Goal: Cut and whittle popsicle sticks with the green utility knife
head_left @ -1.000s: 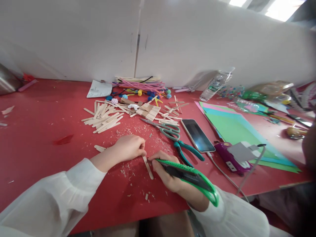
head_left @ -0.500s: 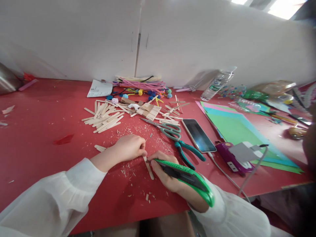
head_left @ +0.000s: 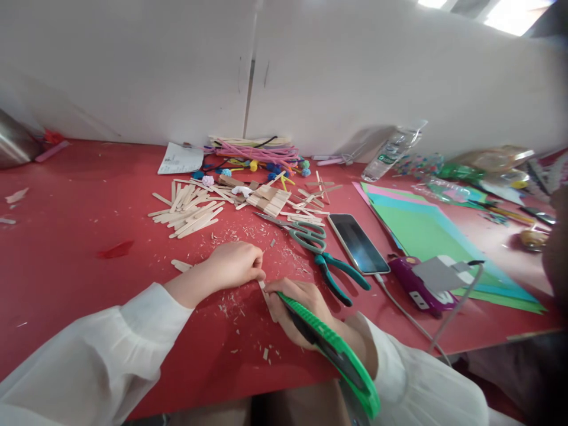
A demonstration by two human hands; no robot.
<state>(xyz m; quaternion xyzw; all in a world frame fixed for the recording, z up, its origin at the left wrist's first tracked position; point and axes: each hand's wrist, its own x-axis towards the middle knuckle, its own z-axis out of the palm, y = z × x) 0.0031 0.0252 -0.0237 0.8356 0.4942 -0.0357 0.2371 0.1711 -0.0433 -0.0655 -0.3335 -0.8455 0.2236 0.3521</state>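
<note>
A wooden craft stick (head_left: 262, 289) lies at a slant on the red table, its upper end pinched under the fingers of my left hand (head_left: 239, 264). My right hand (head_left: 296, 305) is closed around a green utility knife (head_left: 335, 349), whose handle points down toward the table's front edge. The blade tip is hidden behind my right fingers, close to the stick. Part of the stick is covered by that hand. Wood shavings (head_left: 233, 305) are scattered around both hands. Another short piece of stick (head_left: 181, 266) lies beside my left wrist.
Grey-handled scissors (head_left: 306, 235), teal pliers (head_left: 339, 275) and a phone (head_left: 358, 244) lie beyond my right hand. A pile of craft sticks (head_left: 189, 210) sits farther back. To the right are a purple power strip (head_left: 419, 290) with a cable and coloured paper (head_left: 421, 231).
My right hand has turned and shifted slightly, and the utility knife's handle has swung lower toward the front edge, covering more of the stick. My left hand stays almost in place.
</note>
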